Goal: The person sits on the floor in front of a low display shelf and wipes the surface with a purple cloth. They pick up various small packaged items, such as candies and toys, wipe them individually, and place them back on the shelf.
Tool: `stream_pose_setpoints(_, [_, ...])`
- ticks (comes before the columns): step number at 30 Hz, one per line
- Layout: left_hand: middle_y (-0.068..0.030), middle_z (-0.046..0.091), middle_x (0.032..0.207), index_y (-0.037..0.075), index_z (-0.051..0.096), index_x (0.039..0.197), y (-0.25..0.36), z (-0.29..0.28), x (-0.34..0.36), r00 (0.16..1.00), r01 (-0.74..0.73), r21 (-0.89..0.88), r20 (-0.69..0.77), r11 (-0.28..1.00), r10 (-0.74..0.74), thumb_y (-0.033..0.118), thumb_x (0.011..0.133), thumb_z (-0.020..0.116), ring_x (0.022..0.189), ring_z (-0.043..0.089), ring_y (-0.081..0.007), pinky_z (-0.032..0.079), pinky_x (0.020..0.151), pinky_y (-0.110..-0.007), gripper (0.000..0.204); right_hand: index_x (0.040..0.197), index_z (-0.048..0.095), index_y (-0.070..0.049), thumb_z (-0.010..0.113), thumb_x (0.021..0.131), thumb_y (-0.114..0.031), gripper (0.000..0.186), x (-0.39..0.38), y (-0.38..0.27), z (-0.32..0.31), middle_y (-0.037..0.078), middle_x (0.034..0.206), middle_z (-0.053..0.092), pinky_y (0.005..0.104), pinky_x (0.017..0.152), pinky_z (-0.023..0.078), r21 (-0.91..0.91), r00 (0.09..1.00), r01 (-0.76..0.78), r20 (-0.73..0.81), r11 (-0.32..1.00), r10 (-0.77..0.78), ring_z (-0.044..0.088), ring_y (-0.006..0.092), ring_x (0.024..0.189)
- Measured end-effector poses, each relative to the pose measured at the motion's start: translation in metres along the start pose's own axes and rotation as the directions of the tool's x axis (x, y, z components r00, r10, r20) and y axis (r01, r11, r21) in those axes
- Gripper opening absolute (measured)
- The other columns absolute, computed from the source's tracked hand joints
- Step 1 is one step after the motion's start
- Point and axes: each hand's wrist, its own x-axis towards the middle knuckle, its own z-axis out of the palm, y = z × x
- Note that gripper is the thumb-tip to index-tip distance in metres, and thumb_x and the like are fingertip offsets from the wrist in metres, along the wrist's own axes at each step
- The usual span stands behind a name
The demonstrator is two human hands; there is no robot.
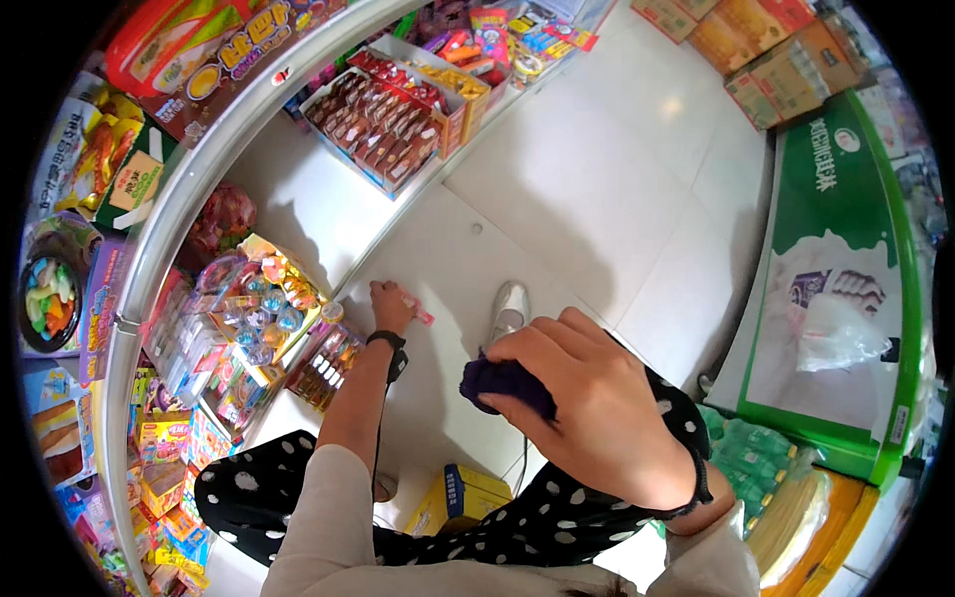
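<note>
My right hand [597,403] is closed around a bunched dark purple cloth [507,386], held up above my knees. Lower down, my left hand [391,306] reaches forward near the floor at the foot of the shelf, with its fingers curled. A small pink-and-red packet [420,310] sticks out from its right side and appears gripped in it; the fingertips are partly hidden. Just left of that hand stands a display box of small dark-wrapped sweets [328,363]. A box with shiny round candies [269,318] is beside it.
A curved shelf edge [129,298] runs along my left. Ahead is an open box of brown-wrapped snacks [383,129] on the low white ledge. A green-framed freezer [796,348] stands right, near bottles in green plastic [746,453]. A yellow box [458,495] sits between my legs.
</note>
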Motion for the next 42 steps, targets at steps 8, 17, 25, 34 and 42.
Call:
stream_pose_setpoints(8, [-0.0172,0.062,0.107,0.000,0.049,0.117,0.034,-0.020,-0.041,0.991,-0.027,0.166,0.133,0.986,0.005,0.021,0.063,0.084,0.101,0.062,-0.0378,0.053,0.089,-0.043,0.067,0.100,0.064,-0.007,0.076,0.084,-0.015,0.022,-0.006,0.006,0.009,0.009,0.093,0.066,0.0402,0.074,0.052,-0.018,0.998,0.023,-0.057,1.000,-0.024,0.060,0.0306,0.087])
stream_pose_setpoints(17, [-0.0029,0.072,0.096,0.000,0.067,0.113,0.116,-0.141,-0.078,0.989,0.016,-0.748,0.109,0.664,0.099,0.000,0.084,0.077,0.088,0.066,-0.0101,0.055,0.079,-0.026,0.031,0.097,0.062,-0.001,0.071,0.084,-0.007,0.017,0.006,0.020,0.021,0.017,0.091,0.065,0.0474,0.079,0.050,0.084,0.963,0.147,-0.240,0.986,-0.124,0.060,0.0395,0.092])
stream_pose_setpoints(25, [-0.0040,0.057,0.102,-0.002,0.071,0.105,0.187,-0.332,-0.142,0.863,-0.495,-0.678,-0.313,0.543,0.395,-0.005,0.084,0.074,0.098,0.055,-0.0145,0.045,0.086,-0.027,0.021,0.103,0.062,-0.005,0.070,0.084,-0.006,0.020,0.006,-0.028,0.022,0.013,0.097,0.065,0.0441,0.080,0.048,0.221,0.875,0.379,-0.401,0.899,-0.270,0.057,0.0379,0.092])
stream_pose_setpoints(34, [-0.0110,0.062,0.104,-0.004,0.066,0.112,0.192,-0.393,-0.216,0.788,-0.604,-0.378,-0.413,0.702,0.456,0.001,0.075,0.072,0.093,0.062,-0.0239,0.050,0.082,-0.032,0.038,0.102,0.064,-0.011,0.077,0.066,-0.005,0.039,0.000,-0.097,0.079,0.004,0.100,0.058,0.0359,0.072,0.052,-0.033,0.656,0.694,-0.383,0.720,-0.650,0.055,0.0268,0.093])
stream_pose_setpoints(42, [-0.0130,0.062,0.100,-0.005,0.067,0.103,0.166,-0.418,-0.244,0.718,-0.624,-0.213,-0.537,0.752,0.443,0.004,0.081,0.075,0.087,0.061,-0.0255,0.050,0.077,-0.033,0.025,0.106,0.061,-0.007,0.075,0.067,-0.001,0.043,0.006,-0.114,0.099,0.008,0.104,0.057,0.0399,0.073,0.051,-0.004,0.581,0.765,-0.426,0.644,-0.693,0.056,0.0320,0.092])
